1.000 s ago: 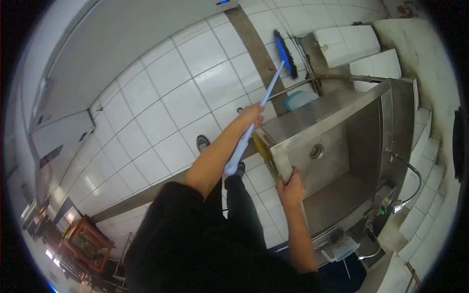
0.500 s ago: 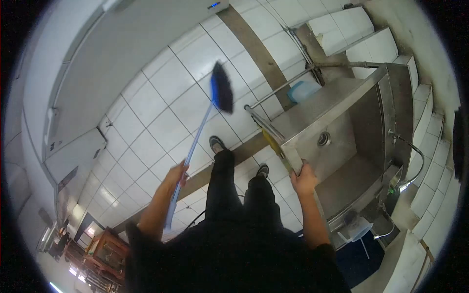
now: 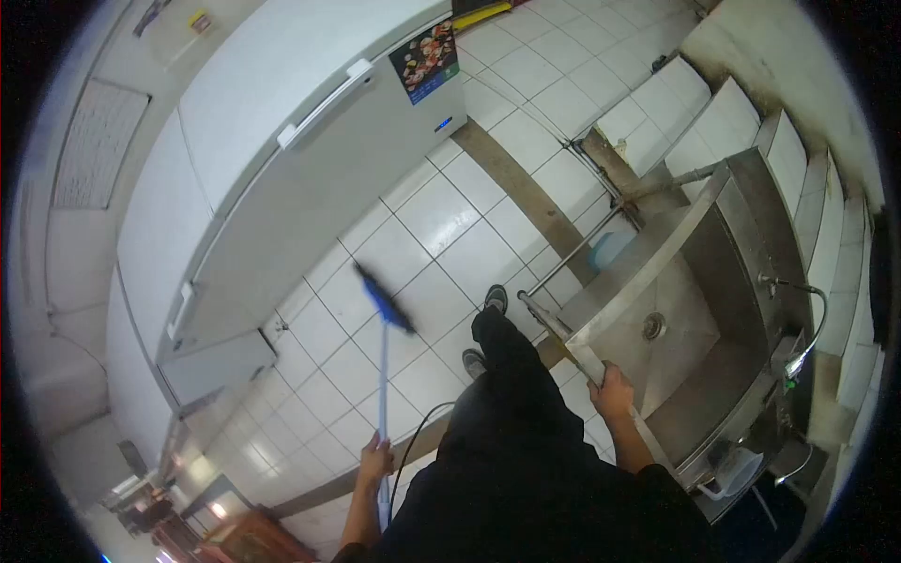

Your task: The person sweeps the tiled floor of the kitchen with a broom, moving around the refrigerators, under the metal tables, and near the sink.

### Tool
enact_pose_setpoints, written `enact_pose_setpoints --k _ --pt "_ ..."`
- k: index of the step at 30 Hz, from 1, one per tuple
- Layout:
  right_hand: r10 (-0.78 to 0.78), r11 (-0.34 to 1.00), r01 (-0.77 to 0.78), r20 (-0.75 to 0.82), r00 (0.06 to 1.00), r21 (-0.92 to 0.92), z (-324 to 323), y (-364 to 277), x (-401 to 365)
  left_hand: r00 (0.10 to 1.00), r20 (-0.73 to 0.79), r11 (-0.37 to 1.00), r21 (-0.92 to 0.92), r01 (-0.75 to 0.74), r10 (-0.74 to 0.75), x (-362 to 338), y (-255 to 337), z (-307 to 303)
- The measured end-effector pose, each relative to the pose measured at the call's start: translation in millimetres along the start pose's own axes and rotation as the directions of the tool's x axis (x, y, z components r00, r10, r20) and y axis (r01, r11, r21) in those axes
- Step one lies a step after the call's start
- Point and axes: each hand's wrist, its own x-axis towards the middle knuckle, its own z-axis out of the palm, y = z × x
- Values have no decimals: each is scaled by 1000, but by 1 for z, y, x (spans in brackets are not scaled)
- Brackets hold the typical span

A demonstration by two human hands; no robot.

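Clutching the broom (image 3: 384, 375), the left hand (image 3: 376, 460) wraps its fingers round it; the right hand (image 3: 615, 392) curls fingers over the sink's left rim (image 3: 588, 361).

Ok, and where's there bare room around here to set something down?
The white tiled floor is bare between the large white appliance, the blue broom head with dark bristles and the brown floor strip. The stainless-steel sink also looks bare around its round drain. It's crowded between the translucent plastic jug and the curved metal tap.
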Motion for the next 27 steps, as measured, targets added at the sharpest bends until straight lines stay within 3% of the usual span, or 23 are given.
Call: enact_pose_setpoints --k 3,4,5,7,8,9,11,13,14,15,17,18,22,23,27 --pt "16 1000 -16 -17 1000 -3 -4 0 3 967 223 984 -156 -85 119 30 59 16" --pt "18 1000 -18 0 1000 -5 -2 1 1 960 270 989 -144 -38 76 28 96 28" --pt "18 1000 -18 16 1000 -14 -3 1 -1 935 351 998 -36 -50 59 23 135 36" --pt "26 998 -26 -19 999 49 -3 3 5 910 406 896 369 -246 83 69 164 46" --pt "36 999 -36 -36 999 -20 -3 2 6 860 368 649 565 -509 355 118 165 53" --pt "48 995 -52 -40 998 -87 -4 -1 0 710 399 290 713 -638 580 151 164 54" --pt "177 983 -176 15 984 -44 -12 -16 2 679 497 212 700 -682 540 162 229 70" --pt "297 923 -320 -134 945 -215 -9 -26 4 596 583 98 665 -741 553 172 283 86" --pt "473 868 -477 -59 879 -142 -14 -38 8 623 605 19 710 -704 496 165 315 95" --pt "508 848 -511 -58 859 -139 -13 -45 10 649 621 -70 744 -664 440 161 345 104" --pt "725 665 -737 -135 676 -117 0 -60 15 647 661 -197 742 -641 381 169 389 123" --pt "793 597 -799 -98 602 -74 9 -62 18 655 676 -257 736 -626 338 172 410 135" --pt "914 403 -913 -91 396 63 6 -79 35 591 759 -459 643 -613 274 199 481 170" --pt "921 385 -921 -90 379 61 9 -77 34 555 798 -546 580 -604 233 195 499 172" --pt "935 355 -933 -26 354 57 8 -76 32 515 838 -628 500 -597 178 218 545 168"
